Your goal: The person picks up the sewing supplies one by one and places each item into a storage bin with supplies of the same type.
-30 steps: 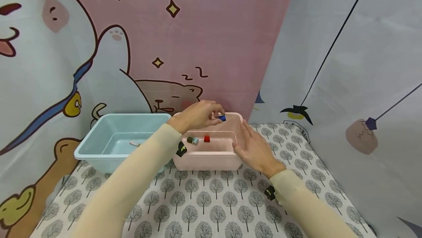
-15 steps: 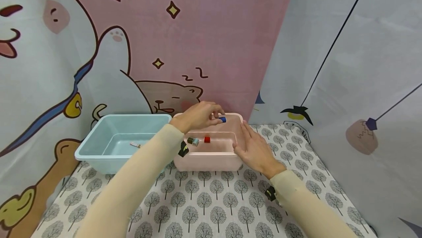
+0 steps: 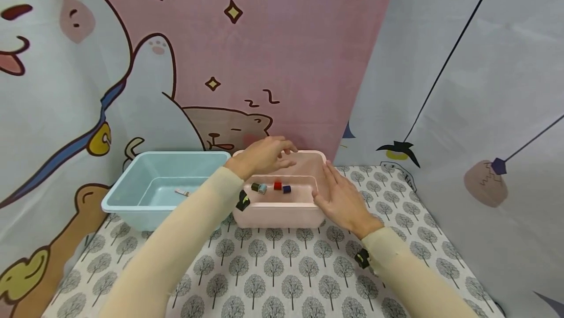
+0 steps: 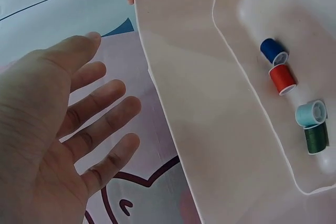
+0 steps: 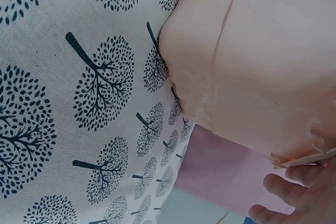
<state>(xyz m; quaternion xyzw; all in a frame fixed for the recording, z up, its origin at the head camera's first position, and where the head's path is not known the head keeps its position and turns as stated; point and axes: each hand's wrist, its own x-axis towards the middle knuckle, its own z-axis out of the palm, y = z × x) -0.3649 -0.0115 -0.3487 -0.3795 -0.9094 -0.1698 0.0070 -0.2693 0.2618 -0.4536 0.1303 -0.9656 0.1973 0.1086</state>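
Above the pink bin point(image 3: 277, 216), my left hand point(image 3: 264, 155) hangs with fingers spread and nothing in them. In the left wrist view, a blue thread spool point(image 4: 273, 51) lies end to end with a red spool point(image 4: 283, 79) on the bin's floor. Near them, a light blue spool point(image 4: 311, 114) touches a dark green spool point(image 4: 316, 139). My right hand point(image 3: 345, 203) rests at the bin's right rim, fingers straight along the outside and thumb over the inner side. In the right wrist view, its fingertips point(image 5: 286, 188) show right at the rim.
A light blue bin point(image 3: 165, 209) stands left of the pink one, partly hidden by my left forearm. A small pale strip point(image 3: 181, 192) lies inside it. Both bins stand on a tree-print cloth point(image 3: 273, 269), against a cartoon-print curtain point(image 3: 286, 39).
My left hand has let go of the blue spool, which has dropped to the pink bin's floor beside the red one. The right hand stays at the rim.
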